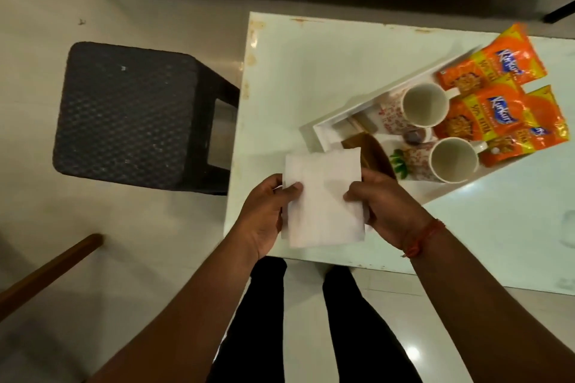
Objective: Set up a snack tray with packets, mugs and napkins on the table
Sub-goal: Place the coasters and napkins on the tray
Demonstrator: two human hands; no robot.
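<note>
Both my forearms reach forward from the bottom of the view, over my dark-trousered legs and the pale floor. Ahead lies the white counter, with a dark woven stool well apart on the floor to its left. On the counter's right part sits the white tray, turned at an angle. Three orange packets lie overlapping at the tray's far right side, hanging past its rim. Two white mugs stand upright inside the tray just beside the packets, both empty, one nearer me than the other. A brown item I cannot identify lies at the tray's near left end. Between my hands, held above the counter's near edge, is a folded white napkin. My left hand grips its left edge, thumb on top. My right hand, with a red thread at the wrist, pinches the right edge.
</note>
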